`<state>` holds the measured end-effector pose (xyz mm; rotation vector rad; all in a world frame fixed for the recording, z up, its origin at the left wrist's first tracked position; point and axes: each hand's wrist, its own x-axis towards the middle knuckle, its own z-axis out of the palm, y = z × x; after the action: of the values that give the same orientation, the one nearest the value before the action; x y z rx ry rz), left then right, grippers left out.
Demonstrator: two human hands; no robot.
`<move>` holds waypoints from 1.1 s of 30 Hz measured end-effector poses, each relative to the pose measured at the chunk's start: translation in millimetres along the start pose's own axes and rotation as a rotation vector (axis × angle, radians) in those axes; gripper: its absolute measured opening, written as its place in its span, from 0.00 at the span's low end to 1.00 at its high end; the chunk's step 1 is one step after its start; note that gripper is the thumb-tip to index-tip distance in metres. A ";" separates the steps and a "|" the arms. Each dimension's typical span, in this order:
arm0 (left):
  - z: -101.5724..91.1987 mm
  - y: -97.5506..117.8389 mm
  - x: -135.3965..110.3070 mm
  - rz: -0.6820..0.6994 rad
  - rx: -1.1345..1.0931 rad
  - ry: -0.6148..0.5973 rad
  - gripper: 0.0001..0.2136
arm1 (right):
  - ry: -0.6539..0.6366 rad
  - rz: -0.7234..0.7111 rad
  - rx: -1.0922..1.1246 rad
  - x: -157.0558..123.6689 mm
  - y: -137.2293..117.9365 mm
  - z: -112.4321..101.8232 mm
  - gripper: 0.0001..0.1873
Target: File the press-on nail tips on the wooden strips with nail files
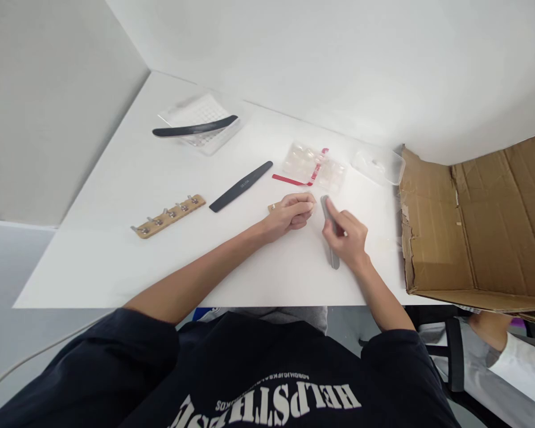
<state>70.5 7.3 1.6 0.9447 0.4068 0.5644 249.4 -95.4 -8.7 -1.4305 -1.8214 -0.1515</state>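
Note:
My right hand (346,235) grips a grey nail file (334,260), held nearly upright in the picture, with the index finger stretched along it. Just left of the file, my left hand (292,212) is closed, fingertips pinched together; what they hold is too small to make out. The end of a small wooden piece (273,207) peeks out behind the left hand, mostly hidden. Further left lies a dark nail file (241,186) on the white table. A wooden strip (169,217) with several metal clips sits beyond it to the left.
Past my hands lies an open clear case (299,160) of nail tips with a red strip (292,180). A clear plastic tray (378,166) is at back right, beside a cardboard box (437,249). A curved black file (195,129) rests on clear packaging (218,142) at back left.

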 end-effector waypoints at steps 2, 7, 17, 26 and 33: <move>-0.5 -0.1 0.3 0.047 0.078 0.015 0.19 | 0.060 0.082 -0.041 -0.2 0.3 0.7 0.26; -3.2 -4.5 1.7 0.110 0.220 0.039 0.18 | 0.003 0.088 -0.017 0.5 1.0 3.9 0.25; 4.1 -2.4 -3.8 0.299 0.540 0.159 0.12 | 0.023 0.220 0.094 2.1 -0.4 3.5 0.23; 0.4 -11.9 -3.9 0.415 0.775 0.217 0.08 | -0.029 0.204 0.123 3.6 -4.4 3.2 0.23; 1.0 -11.4 -3.2 0.366 0.687 0.205 0.09 | -0.062 0.255 0.123 3.0 1.8 5.8 0.23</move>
<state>71.6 -0.6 -7.2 1.6474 0.6374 0.8843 247.9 -89.3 -11.3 -1.5777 -1.6491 0.1337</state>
